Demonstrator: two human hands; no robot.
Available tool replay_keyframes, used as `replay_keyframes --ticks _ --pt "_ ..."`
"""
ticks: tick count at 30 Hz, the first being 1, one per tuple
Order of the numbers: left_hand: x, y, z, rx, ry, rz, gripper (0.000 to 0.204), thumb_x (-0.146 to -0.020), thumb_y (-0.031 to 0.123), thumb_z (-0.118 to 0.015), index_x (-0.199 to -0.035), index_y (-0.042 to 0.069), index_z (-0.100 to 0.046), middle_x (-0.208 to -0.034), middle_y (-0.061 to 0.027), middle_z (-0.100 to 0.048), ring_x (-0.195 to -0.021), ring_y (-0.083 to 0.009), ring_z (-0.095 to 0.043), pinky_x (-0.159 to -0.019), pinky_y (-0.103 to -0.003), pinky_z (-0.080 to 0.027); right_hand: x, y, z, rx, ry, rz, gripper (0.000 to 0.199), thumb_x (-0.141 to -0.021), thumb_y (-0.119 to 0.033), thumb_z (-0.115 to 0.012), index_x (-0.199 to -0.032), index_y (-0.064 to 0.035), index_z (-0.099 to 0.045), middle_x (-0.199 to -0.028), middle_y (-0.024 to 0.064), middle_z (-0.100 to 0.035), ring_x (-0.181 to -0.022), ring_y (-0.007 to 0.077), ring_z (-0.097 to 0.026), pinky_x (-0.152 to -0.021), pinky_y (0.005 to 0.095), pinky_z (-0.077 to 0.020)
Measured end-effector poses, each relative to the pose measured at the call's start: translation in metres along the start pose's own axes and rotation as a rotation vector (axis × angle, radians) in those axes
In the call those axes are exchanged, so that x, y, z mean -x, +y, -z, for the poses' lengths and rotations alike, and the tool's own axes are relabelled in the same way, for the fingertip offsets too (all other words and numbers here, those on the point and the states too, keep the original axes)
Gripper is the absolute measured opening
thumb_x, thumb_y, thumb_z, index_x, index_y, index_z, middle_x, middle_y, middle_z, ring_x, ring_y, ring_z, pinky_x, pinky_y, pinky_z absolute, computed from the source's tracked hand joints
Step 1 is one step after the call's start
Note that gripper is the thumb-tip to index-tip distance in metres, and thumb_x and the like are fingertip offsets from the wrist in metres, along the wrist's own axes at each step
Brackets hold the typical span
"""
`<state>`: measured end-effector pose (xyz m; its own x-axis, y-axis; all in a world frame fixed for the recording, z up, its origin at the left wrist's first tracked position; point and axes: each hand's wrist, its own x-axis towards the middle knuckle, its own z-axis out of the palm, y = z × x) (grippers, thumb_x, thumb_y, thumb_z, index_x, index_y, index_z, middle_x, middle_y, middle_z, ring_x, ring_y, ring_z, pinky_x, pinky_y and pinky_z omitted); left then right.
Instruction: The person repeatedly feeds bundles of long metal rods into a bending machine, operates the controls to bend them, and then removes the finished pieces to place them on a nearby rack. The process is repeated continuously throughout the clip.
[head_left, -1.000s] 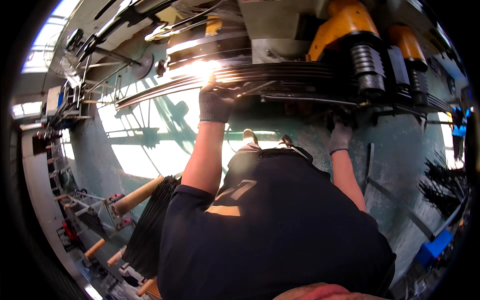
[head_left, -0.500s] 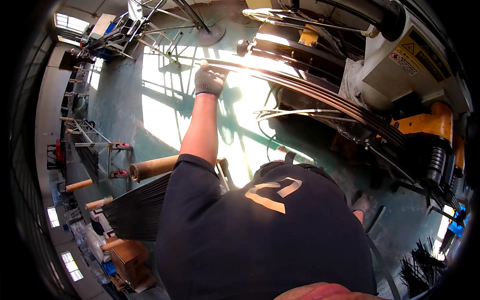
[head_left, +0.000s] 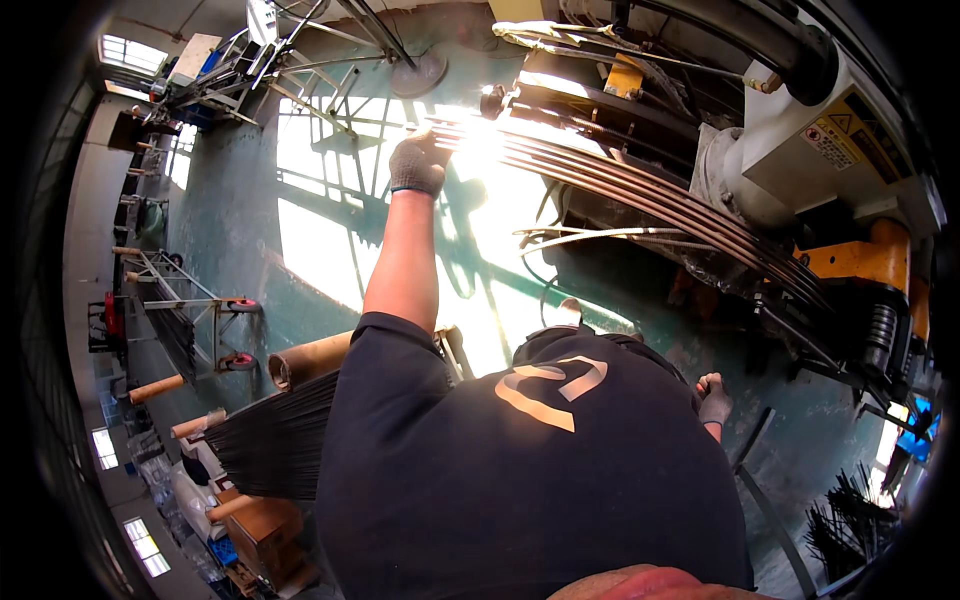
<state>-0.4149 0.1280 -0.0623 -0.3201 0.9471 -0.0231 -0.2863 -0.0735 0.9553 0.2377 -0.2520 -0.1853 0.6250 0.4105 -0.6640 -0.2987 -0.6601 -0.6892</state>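
Note:
My left hand (head_left: 418, 168), in a grey knit glove, reaches out ahead with its fingers closed around the left ends of several long, thin metal rods (head_left: 620, 190). Strong glare blurs the rods close to the hand. They slope down to the right, side by side, toward a machine's black and orange end (head_left: 865, 290). Low by my right side hangs my right hand (head_left: 714, 402), also gloved. Its fingers are curled in, and no object shows in them.
The white machine housing (head_left: 830, 140) stands at the right. Pale hoses (head_left: 610, 235) hang below the rods. At the left, a rack with a cardboard tube (head_left: 310, 360) carries many black rods (head_left: 275, 435). A wheeled cart (head_left: 190, 310) stands farther left. Black rods (head_left: 850, 525) bunch at lower right.
The rods have fanned apart and now show as separate lines. My right hand has come further into view beside my body, with its fingers curled. My left hand keeps its grip.

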Motion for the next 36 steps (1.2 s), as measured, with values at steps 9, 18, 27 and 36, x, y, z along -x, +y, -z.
replay_keyframes --ticks 9,18,27,36 --pt "0.012 -0.009 -0.025 -0.787 -0.281 -0.616 0.021 -0.101 0.008 -0.055 -0.121 0.004 -0.058 -0.107 -0.0143 -0.067 -0.095 -0.0291 -0.070 -0.084 -0.045 -0.064 -0.025 0.017 0.029 -0.057 0.038 0.002 0.012 -0.087 -0.022 -0.067 -0.085 -0.0097 -0.069 -0.076 0.0008 -0.067 -0.064 0.0116 -0.063 -0.054 0.0260 -0.0448" --pt "0.000 -0.027 0.006 -1.009 -0.226 -0.868 0.043 -0.096 -0.002 -0.055 -0.139 0.006 -0.053 -0.111 -0.0150 -0.065 -0.098 -0.0289 -0.068 -0.086 -0.045 -0.062 0.005 -0.008 0.013 -0.082 -0.086 0.053 0.017 -0.084 -0.019 -0.064 -0.071 -0.0101 -0.060 -0.067 0.0005 -0.057 -0.050 0.0096 -0.046 -0.045 0.0270 -0.0322" --pt "0.036 0.031 -0.024 0.274 -0.282 0.201 0.052 -0.104 0.019 -0.054 -0.153 0.015 -0.036 -0.130 -0.0173 -0.062 -0.117 -0.0363 -0.065 -0.098 -0.052 -0.054 -0.017 0.007 0.027 0.007 -0.029 -0.009 0.021 -0.086 -0.023 -0.069 -0.073 -0.0069 -0.067 -0.068 0.0006 -0.062 -0.053 0.0086 -0.050 -0.049 0.0272 -0.0364" --pt "0.039 0.039 -0.023 0.225 -0.322 0.337 0.062 -0.104 0.048 -0.055 -0.155 0.015 -0.040 -0.151 -0.0182 -0.050 -0.133 -0.0451 -0.052 -0.111 -0.068 -0.038 -0.051 0.042 0.029 0.519 -0.161 0.320 0.030 -0.090 -0.031 -0.062 -0.074 -0.0069 -0.067 -0.068 0.0002 -0.063 -0.058 0.0107 -0.055 -0.054 0.0312 -0.0408"
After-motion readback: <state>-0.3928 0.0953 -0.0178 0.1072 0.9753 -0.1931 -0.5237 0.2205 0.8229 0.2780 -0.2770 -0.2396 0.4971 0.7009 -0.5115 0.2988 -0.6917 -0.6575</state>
